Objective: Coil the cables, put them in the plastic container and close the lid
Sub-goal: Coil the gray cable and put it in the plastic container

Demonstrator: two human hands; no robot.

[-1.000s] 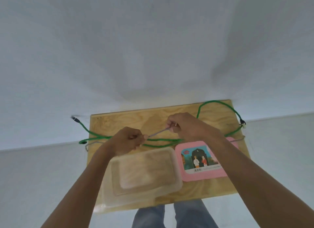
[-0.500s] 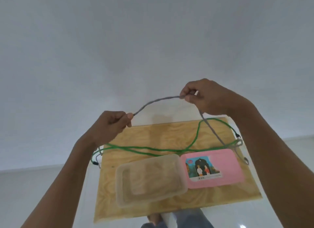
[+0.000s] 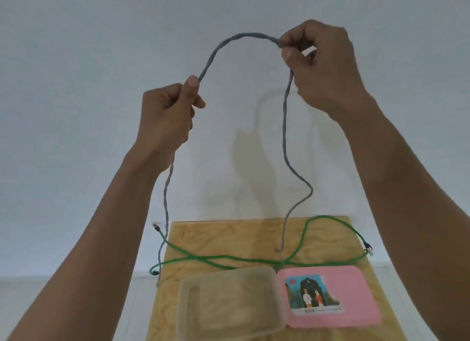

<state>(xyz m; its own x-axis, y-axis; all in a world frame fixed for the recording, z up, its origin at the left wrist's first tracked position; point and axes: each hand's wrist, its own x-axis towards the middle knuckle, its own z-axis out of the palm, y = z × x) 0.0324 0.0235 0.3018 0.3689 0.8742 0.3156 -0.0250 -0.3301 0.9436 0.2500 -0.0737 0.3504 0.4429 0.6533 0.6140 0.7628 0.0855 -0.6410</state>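
Grey cable [image 3: 284, 127] held aloft before plain white wall [image 3: 101, 61], arched between both hands. Left hand [image 3: 167, 117] fisted round it; right hand [image 3: 320, 66] pinching it, fingers curled. Both ends hung down toward plywood board [image 3: 229, 236]. Green cable [image 3: 229, 258] sprawled uncoiled across board. Clear plastic container [image 3: 229, 305] set open beside pink lid [image 3: 356, 297], edges touching. Pale floor [image 3: 63, 284] seen beyond board.

A grey cable [image 3: 285, 142] with a matt, braided-looking sheath; a green cable [image 3: 229, 258], slightly glossy, across a desk [image 3: 218, 236] of pale unvarnished plywood with visible grain; a translucent, cloudy plastic container [image 3: 229, 305]; a smooth pink plastic lid [image 3: 356, 290] bearing a printed paper label [image 3: 312, 295].
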